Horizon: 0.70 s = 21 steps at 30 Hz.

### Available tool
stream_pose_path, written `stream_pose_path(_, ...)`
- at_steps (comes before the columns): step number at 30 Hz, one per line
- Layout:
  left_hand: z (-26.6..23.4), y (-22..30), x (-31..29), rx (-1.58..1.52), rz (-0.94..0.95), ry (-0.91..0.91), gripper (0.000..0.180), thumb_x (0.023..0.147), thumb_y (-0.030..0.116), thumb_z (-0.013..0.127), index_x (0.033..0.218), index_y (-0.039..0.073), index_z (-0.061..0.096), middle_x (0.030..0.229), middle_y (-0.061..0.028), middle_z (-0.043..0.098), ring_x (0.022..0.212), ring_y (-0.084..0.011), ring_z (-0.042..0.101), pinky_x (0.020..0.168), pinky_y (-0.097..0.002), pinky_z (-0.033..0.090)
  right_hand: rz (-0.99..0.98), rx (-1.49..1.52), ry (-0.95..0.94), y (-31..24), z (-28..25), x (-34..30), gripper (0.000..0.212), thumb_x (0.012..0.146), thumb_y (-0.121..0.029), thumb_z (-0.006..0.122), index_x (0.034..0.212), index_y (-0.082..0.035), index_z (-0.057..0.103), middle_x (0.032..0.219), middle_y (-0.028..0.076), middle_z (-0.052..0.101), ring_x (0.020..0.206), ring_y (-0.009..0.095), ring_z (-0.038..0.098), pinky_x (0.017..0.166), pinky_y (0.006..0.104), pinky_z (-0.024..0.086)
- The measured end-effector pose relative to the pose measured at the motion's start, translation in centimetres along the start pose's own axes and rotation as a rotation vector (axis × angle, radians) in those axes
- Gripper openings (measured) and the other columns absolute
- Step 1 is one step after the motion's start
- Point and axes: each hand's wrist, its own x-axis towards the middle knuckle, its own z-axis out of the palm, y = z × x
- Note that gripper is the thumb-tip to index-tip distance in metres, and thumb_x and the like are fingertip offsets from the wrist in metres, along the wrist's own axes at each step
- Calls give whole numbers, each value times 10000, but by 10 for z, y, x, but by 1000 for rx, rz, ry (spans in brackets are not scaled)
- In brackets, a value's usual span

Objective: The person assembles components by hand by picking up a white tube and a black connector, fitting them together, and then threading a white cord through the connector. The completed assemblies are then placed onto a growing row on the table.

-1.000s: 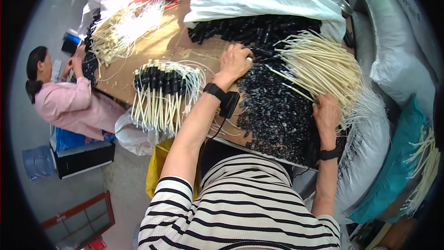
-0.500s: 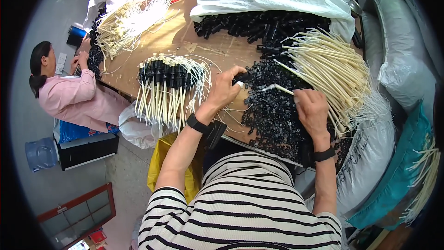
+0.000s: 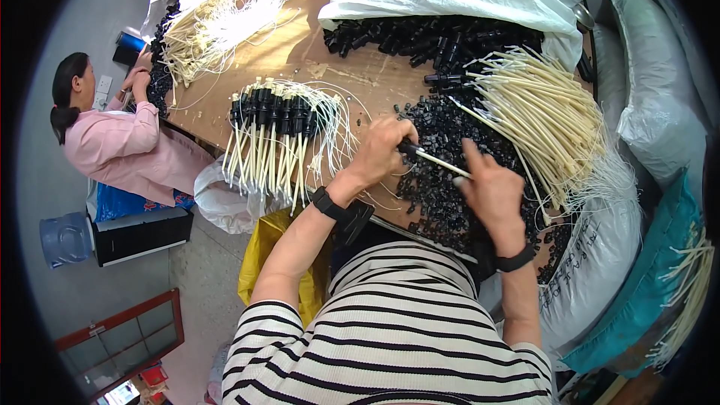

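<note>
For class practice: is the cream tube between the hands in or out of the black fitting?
Apparently in: the cream tube meets the black fitting without visible gap; depth unclear.

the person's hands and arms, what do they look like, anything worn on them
The left hand and right hand are gloveless. A black band circles each wrist, with a dark, boxy piece beside the left one. The short sleeves are off-white with thin black stripes.
</note>
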Motion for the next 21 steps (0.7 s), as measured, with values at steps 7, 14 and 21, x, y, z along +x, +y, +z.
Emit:
stream_pose_path(7, 9, 69, 11, 116, 354, -1, 241, 731, 70, 629, 970, 98, 616, 684, -39, 502, 601, -217, 567, 539, -345, 460, -134, -146, 292, 0, 3, 1, 315, 733, -73, 665, 1042, -110, 618, 676, 41, 552, 550, 238, 569, 547, 304, 431)
stream_pose_path(14, 4, 79, 11, 299, 350, -113, 203, 754, 91, 670, 946, 121, 609, 686, -25, 531, 587, -205, 586, 540, -345, 482, -98, 169, 252, 4, 13, 4, 418, 769, -41, 664, 1178, -62, 581, 804, 102, 627, 730, 295, 653, 551, 388, 493)
stream_pose_path(21, -16, 17, -6, 67, -407, -167, 126, 871, 62, 595, 987, 40, 639, 773, -98, 656, 655, -195, 635, 598, -293, 497, 83, 1733, 1, 49, 4, -8, 137, 819, -179, 733, 790, -71, 653, 910, 77, 685, 709, 90, 600, 593, 221, 449)
